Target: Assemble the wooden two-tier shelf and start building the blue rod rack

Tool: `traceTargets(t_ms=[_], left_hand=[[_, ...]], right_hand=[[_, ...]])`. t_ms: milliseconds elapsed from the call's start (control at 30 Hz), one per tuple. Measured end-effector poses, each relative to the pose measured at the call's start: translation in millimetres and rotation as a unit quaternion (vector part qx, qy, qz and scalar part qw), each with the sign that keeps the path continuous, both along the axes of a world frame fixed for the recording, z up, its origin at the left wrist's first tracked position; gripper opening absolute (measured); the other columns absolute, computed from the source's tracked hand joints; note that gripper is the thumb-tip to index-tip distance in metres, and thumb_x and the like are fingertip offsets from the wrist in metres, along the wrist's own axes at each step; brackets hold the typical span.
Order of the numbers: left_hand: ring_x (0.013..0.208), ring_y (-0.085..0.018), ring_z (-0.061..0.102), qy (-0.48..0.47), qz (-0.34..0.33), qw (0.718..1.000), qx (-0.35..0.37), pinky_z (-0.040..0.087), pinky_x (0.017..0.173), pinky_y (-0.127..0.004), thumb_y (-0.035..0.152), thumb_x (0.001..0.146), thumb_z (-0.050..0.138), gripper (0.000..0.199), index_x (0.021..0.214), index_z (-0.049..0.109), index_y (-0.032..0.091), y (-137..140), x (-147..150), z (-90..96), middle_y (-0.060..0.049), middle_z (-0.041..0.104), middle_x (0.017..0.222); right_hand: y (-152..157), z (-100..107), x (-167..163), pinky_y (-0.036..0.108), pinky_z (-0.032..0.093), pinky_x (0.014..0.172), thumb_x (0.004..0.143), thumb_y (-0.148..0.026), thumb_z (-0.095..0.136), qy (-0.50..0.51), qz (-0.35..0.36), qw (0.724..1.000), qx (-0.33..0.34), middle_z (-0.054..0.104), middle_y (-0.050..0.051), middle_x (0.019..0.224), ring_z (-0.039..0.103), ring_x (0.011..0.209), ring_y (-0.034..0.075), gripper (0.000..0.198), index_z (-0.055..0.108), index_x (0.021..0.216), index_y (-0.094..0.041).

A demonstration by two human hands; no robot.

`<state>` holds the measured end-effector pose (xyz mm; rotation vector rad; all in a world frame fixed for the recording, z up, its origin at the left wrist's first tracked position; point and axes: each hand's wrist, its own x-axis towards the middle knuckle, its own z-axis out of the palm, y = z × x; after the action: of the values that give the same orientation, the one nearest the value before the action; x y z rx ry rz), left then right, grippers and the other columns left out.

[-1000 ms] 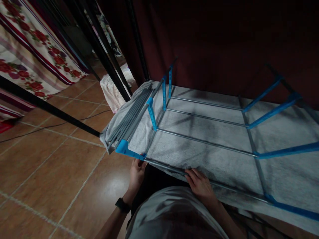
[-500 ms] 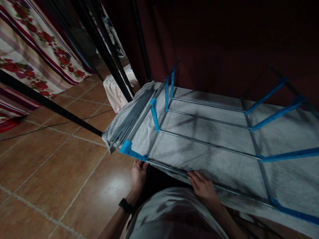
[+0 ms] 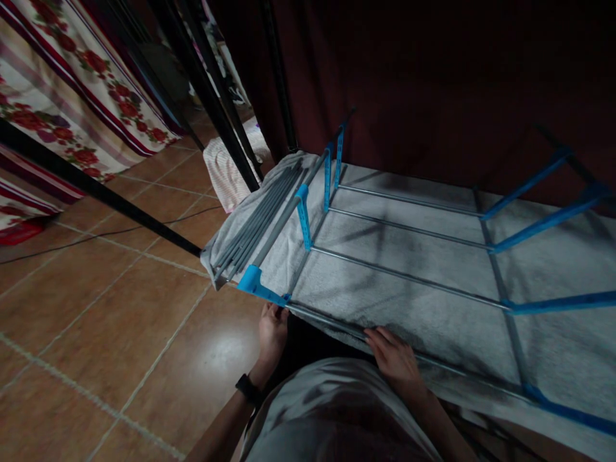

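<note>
A rack frame of metal tubes and blue plastic brackets (image 3: 304, 218) lies on the grey cloth cover (image 3: 433, 269). My left hand (image 3: 273, 330), with a black band on the wrist, has its fingers closed at the near left corner, where a blue bracket (image 3: 262, 285) meets the front tube; its fingertips are partly hidden. Farther right, my right hand (image 3: 395, 360) curls over the same front metal tube (image 3: 462, 371), thumb out of sight beneath. Several loose grey tubes (image 3: 262, 221) lie side by side at the left end of the cloth.
Black metal posts (image 3: 212, 96) rise at the left, one bar (image 3: 110, 199) slanting over the tiled floor (image 3: 158, 308). A dark red curtain (image 3: 409, 83) hangs behind the frame. A floral curtain (image 3: 86, 96) and a thin cable (image 3: 120, 232) are at the left.
The view has shifted slightly, so everything sits a little to the right. Both hands keep their places on the front tube and corner; nothing was let go.
</note>
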<state>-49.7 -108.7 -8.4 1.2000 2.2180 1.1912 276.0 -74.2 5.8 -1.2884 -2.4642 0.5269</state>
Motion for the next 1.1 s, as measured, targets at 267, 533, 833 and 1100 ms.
traceTargets(t_ms=[267,533,833,1100], left_hand=[[0.113,-0.029,0.063,0.005,-0.002,1.0,0.001,0.051,0.103,-0.048,0.03,0.089,0.055,0.022,0.096,0.072,0.019,1.3,0.2,-1.7,-0.014,0.07,0.114],[0.115,-0.03,0.062,0.003,-0.006,1.0,-0.004,0.049,0.104,-0.048,0.031,0.091,0.054,0.024,0.099,0.073,0.019,2.7,1.6,-3.4,-0.014,0.069,0.117],[0.109,-0.029,0.063,0.019,0.004,1.0,-0.002,0.051,0.101,-0.048,0.03,0.09,0.054,0.023,0.099,0.072,0.02,2.2,3.0,-6.1,-0.012,0.069,0.113],[0.106,-0.029,0.064,0.023,0.007,1.0,-0.004,0.052,0.1,-0.048,0.034,0.09,0.053,0.025,0.1,0.071,0.019,2.9,3.8,-4.9,-0.013,0.068,0.11]], right_hand=[[1.6,2.4,-2.6,0.031,0.056,0.083,0.107,-0.029,0.037,-0.018,0.01,1.0,0.0,0.075,0.008,0.109,0.072,0.094,0.019,0.037,0.073,0.116,-0.024],[5.0,2.3,-3.6,0.03,0.054,0.08,0.107,-0.027,0.036,-0.037,0.021,0.999,0.0,0.075,0.006,0.102,0.071,0.089,0.019,0.036,0.072,0.11,-0.024],[4.2,0.8,-4.1,0.031,0.055,0.079,0.105,-0.026,0.038,-0.027,0.008,1.0,0.01,0.076,0.007,0.107,0.072,0.091,0.019,0.036,0.074,0.109,-0.026],[5.9,1.0,-4.4,0.031,0.054,0.078,0.106,-0.024,0.037,-0.048,0.015,0.999,-0.016,0.075,0.005,0.107,0.071,0.091,0.019,0.035,0.072,0.107,-0.026]])
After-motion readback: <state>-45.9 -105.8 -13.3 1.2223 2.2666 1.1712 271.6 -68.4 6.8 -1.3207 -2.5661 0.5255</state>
